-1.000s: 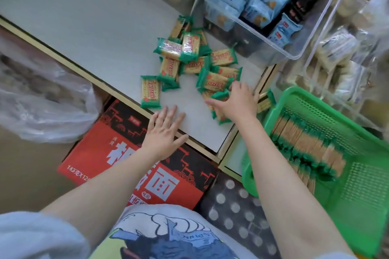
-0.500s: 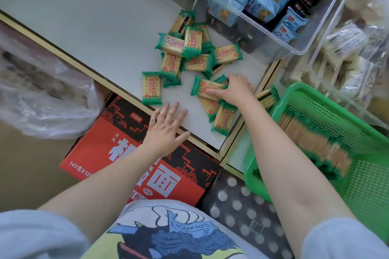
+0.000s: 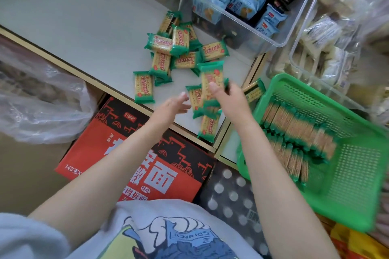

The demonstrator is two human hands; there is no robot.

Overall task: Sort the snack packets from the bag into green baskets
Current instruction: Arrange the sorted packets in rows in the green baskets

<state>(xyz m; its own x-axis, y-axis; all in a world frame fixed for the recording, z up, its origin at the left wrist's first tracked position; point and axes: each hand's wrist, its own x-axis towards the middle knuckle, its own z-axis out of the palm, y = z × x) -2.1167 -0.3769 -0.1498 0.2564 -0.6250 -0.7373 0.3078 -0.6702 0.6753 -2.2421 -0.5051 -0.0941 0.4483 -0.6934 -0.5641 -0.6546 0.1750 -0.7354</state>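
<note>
Shop stockroom: snack bins (image 3: 248,2), noodle carton (image 3: 134,153).

Pale grey surface (image 3: 84,17), wood-edged | red and black carton (image 3: 126,153) below it | clear bins (image 3: 273,42) at the back | crumpled plastic bag (image 3: 42,101) far left | soft daylight

We read white print on the red box (image 3: 130,149) at six o'clock: "143克" along its lower left edge, large characters ending in "面" across the face, and smaller "肉板面" beneath, with "清真" higher up. The shirt (image 3: 176,235) at the bottom edge shows "SDINKI" upside down. The green cracker packets (image 3: 183,40) near twelve o'clock carry red characters too blurred to make out. The blue packets (image 3: 242,4) at one o'clock bear small red labels we cannot read.
</note>
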